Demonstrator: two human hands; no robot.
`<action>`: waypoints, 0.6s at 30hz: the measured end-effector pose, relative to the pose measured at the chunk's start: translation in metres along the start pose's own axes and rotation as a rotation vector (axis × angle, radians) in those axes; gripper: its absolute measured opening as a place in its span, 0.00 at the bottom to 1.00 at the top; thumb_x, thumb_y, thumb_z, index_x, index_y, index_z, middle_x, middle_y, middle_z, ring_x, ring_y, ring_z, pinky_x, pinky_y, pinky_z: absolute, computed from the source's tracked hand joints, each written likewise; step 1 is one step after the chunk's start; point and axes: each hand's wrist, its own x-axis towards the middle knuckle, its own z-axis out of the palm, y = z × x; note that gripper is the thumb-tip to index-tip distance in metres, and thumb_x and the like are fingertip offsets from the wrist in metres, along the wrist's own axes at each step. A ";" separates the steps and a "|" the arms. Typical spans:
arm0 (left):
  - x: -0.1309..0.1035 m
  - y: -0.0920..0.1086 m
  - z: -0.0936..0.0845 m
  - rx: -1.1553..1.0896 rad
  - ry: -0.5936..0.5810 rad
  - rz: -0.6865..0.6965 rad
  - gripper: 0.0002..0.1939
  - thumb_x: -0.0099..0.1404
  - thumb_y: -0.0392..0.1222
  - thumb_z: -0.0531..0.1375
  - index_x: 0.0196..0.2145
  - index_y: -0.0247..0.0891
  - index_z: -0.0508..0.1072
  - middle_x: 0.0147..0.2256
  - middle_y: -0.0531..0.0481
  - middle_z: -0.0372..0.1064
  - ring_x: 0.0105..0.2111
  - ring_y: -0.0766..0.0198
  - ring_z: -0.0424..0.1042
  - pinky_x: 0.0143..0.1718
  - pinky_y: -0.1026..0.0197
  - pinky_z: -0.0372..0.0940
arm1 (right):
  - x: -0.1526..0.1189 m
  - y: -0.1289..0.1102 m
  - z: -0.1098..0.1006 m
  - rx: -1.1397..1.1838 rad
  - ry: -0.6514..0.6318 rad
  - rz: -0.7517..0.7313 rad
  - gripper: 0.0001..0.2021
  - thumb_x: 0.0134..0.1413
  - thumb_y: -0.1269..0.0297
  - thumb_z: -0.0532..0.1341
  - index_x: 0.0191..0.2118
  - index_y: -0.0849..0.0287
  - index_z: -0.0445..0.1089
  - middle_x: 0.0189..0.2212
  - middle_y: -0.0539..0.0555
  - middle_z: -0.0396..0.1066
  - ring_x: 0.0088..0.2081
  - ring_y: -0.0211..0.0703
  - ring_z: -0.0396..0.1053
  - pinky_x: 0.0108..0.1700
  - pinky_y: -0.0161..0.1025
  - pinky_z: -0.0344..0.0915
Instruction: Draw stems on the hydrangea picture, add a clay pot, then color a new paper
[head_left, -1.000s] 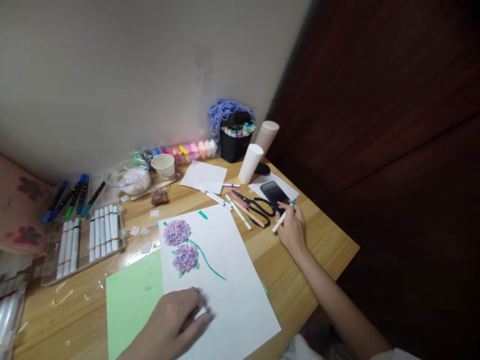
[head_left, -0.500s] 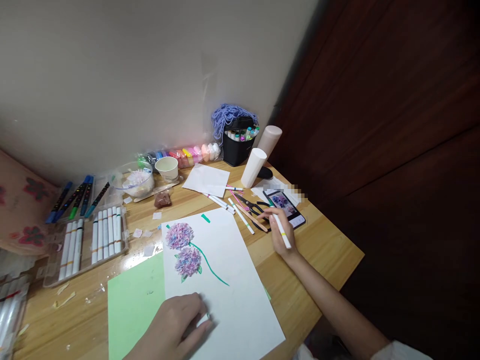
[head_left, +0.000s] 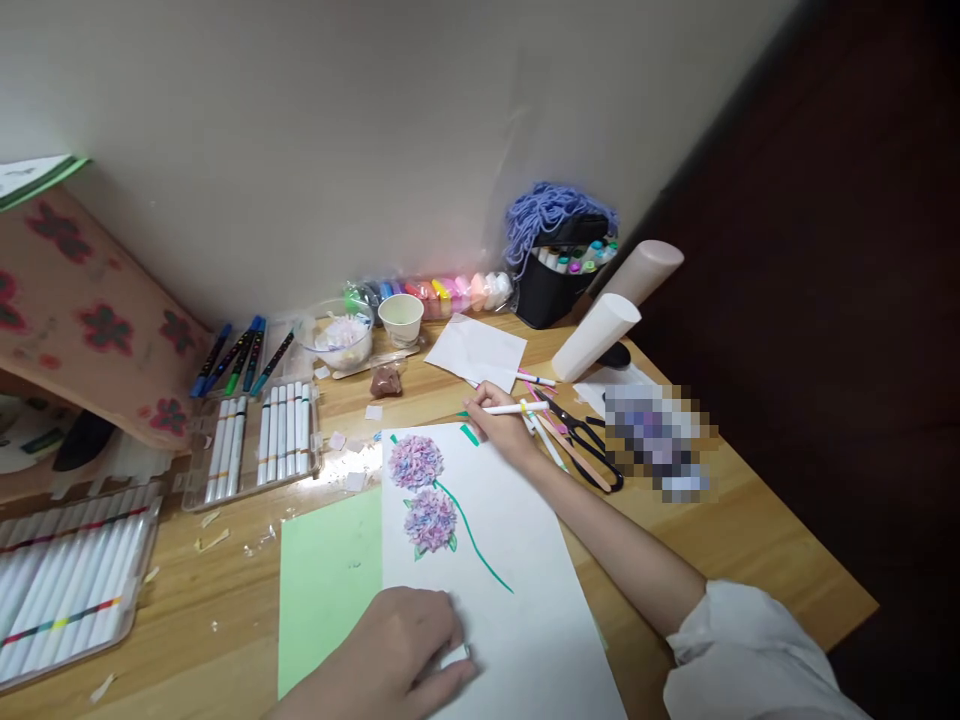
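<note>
My right hand [head_left: 499,425] is closed on a white marker [head_left: 514,408] with a yellow band, just above the top edge of the white paper [head_left: 525,640]. A small green mark shows beside its fingers. My left hand [head_left: 405,645] rests over the lower part of the paper, curled round a small white object, perhaps a cap, mostly hidden. On the paper are two purple-pink textured flowers [head_left: 416,461] with green leaves, and a curved green stem line [head_left: 474,540]. Light green paper [head_left: 326,590] lies beneath at the left.
Marker cases [head_left: 251,490] stand left. Behind are a paper cup [head_left: 401,320], a bowl of scraps [head_left: 343,343], brown clay [head_left: 385,381] and coloured clay packs [head_left: 435,296]. Black scissors [head_left: 581,430], a white cylinder [head_left: 596,338], a black marker holder [head_left: 551,290] and a blurred phone [head_left: 656,440] are right.
My right hand has moved left with the marker, from beside the phone to the paper's top edge. The view has swung left. My left hand stays on the paper.
</note>
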 end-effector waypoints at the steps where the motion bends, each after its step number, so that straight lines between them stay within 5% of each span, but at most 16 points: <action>1: 0.000 0.000 0.000 -0.013 0.000 0.005 0.10 0.67 0.44 0.53 0.28 0.39 0.60 0.27 0.54 0.66 0.25 0.67 0.63 0.29 0.64 0.57 | 0.000 0.002 0.000 -0.009 0.008 0.009 0.14 0.50 0.57 0.60 0.24 0.55 0.55 0.12 0.41 0.56 0.14 0.33 0.54 0.17 0.31 0.49; 18: 0.005 -0.004 -0.005 -0.073 -0.007 0.051 0.07 0.66 0.42 0.55 0.31 0.40 0.62 0.30 0.54 0.69 0.28 0.66 0.67 0.29 0.64 0.58 | -0.003 0.005 -0.003 -0.318 0.082 -0.064 0.15 0.50 0.67 0.58 0.18 0.55 0.51 0.13 0.43 0.55 0.18 0.34 0.57 0.23 0.33 0.54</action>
